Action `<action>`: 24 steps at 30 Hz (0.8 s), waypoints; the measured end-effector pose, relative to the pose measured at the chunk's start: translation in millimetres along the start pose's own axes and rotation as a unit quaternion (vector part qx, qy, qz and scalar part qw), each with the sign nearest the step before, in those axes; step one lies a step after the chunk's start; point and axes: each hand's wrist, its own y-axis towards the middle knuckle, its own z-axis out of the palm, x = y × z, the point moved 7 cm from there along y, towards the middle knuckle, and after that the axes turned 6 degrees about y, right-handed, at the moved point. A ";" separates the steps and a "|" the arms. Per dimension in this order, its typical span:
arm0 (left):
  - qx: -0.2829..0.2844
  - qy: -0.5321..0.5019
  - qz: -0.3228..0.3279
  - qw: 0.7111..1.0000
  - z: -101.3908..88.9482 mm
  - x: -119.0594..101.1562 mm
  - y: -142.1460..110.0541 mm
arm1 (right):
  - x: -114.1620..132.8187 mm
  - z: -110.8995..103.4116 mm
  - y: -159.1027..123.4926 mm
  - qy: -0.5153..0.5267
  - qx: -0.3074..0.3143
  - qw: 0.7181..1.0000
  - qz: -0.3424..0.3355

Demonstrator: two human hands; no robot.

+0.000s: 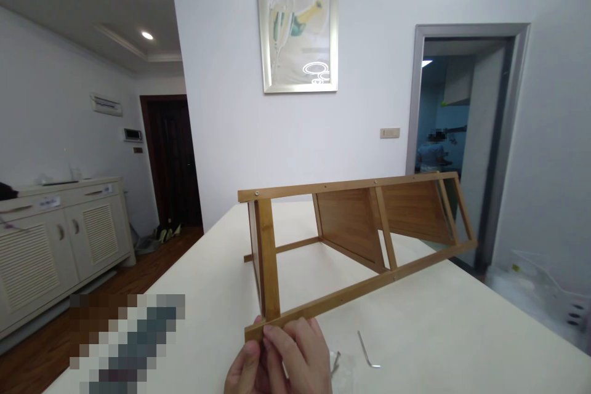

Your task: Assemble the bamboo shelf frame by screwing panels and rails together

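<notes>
A wooden shelf rack (344, 301) lies on its side on the white table, its slatless panels and crossbars joined to long rails. At the near end of its lower rail, my left hand (244, 370) is closed, thumb against the rail's tip. Right beside it, my right hand (302, 354) is closed, with its fingertips pressed at the rail by the end crossbar. Whatever is in those fingertips is hidden. An L-shaped hex key (367, 352) lies to the right of my hands. Next to my right hand is a small clear plastic bag (342, 372) with a screw at it.
The white table (462, 326) stretches out beneath the rack. A pixelated patch covers an object at the table's left side. A white cabinet (60, 246) stands to the left, and a framed picture (300, 37) hangs ahead. A person (434, 151) is visible through the doorway at right.
</notes>
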 end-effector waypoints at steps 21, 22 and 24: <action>-0.096 -0.025 -0.027 0.995 -2.3 2.7 -1.3 | 2.8 -3.3 2.6 -0.007 -0.016 1.000 -0.012; -0.115 -0.024 -0.023 0.993 -3.5 2.3 -1.5 | 2.9 -3.8 3.6 -0.006 -0.019 1.000 -0.010; -0.142 -0.020 -0.014 0.990 -4.6 2.3 -1.9 | 3.7 -4.1 5.2 -0.008 -0.018 1.000 -0.009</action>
